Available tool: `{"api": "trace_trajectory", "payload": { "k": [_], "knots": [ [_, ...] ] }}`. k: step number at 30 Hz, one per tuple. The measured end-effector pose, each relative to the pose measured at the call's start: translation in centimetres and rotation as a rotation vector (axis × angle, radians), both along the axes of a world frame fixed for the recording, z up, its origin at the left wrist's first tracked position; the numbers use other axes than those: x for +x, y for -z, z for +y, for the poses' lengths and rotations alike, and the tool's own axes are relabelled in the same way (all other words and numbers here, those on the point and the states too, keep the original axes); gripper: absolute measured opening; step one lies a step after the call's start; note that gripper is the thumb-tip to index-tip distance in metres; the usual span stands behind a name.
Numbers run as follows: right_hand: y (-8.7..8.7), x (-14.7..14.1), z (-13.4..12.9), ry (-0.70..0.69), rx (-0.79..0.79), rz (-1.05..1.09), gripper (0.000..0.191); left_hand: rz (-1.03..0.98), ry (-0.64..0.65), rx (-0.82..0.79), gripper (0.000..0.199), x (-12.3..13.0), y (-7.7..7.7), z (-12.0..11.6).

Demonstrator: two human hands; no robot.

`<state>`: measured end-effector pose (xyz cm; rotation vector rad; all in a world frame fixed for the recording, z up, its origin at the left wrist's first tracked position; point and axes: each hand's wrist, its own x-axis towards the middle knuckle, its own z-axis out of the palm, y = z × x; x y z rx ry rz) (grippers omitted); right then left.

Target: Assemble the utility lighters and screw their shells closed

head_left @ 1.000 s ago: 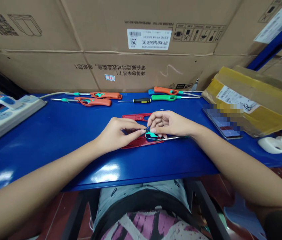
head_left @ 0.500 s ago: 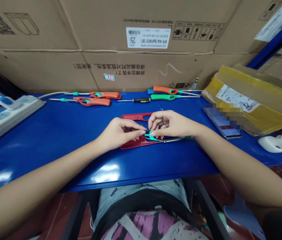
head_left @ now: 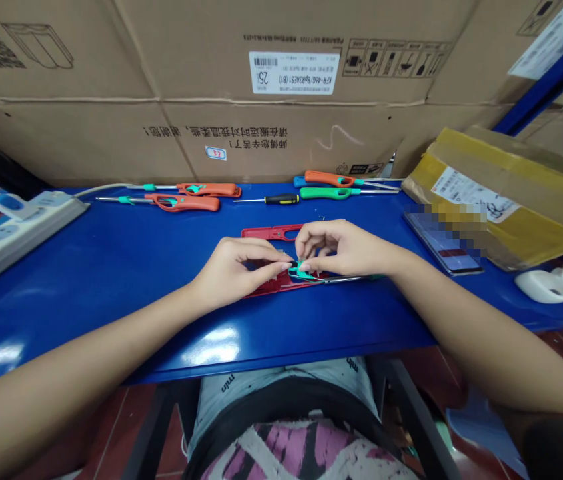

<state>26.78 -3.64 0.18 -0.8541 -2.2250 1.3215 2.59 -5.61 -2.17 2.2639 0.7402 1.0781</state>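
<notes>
In the head view, my left hand (head_left: 236, 270) pinches a small black part (head_left: 293, 264) between thumb and fingertips. My right hand (head_left: 334, 248) is closed on a teal-green piece (head_left: 303, 272) right beside it, its other fingers curled. Both hands are over an opened red lighter shell half (head_left: 281, 287), which lies on the blue table. A metal rod (head_left: 348, 279) extends from it to the right, under my right wrist. Behind my hands lies the other red shell half (head_left: 266, 233), partly covered by my right fingers.
Orange lighters (head_left: 186, 203), a black and yellow screwdriver (head_left: 282, 199) and a green lighter (head_left: 325, 193) line the back. A power strip (head_left: 21, 233) is at the left. A phone (head_left: 441, 243), a yellow-taped box (head_left: 511, 200) and a white object (head_left: 544, 287) are at the right.
My left hand has tilted and dropped slightly, staying at the black part. My right hand has hardly moved, and the camera view has shifted a little.
</notes>
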Motion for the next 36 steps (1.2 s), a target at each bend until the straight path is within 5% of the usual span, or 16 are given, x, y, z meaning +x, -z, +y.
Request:
{"api": "trace_trajectory", "payload": {
  "k": [20,36],
  "knots": [
    [-0.49,0.69,-0.14,-0.061,0.133,-0.048,0.017,0.134,0.012,0.546,0.011,-0.17,0.11,-0.46],
    [-0.44,0.62,-0.2,-0.024,0.204,-0.028,0.017,0.114,0.004,0.443,0.014,-0.19,0.24,-0.59]
  ]
}}
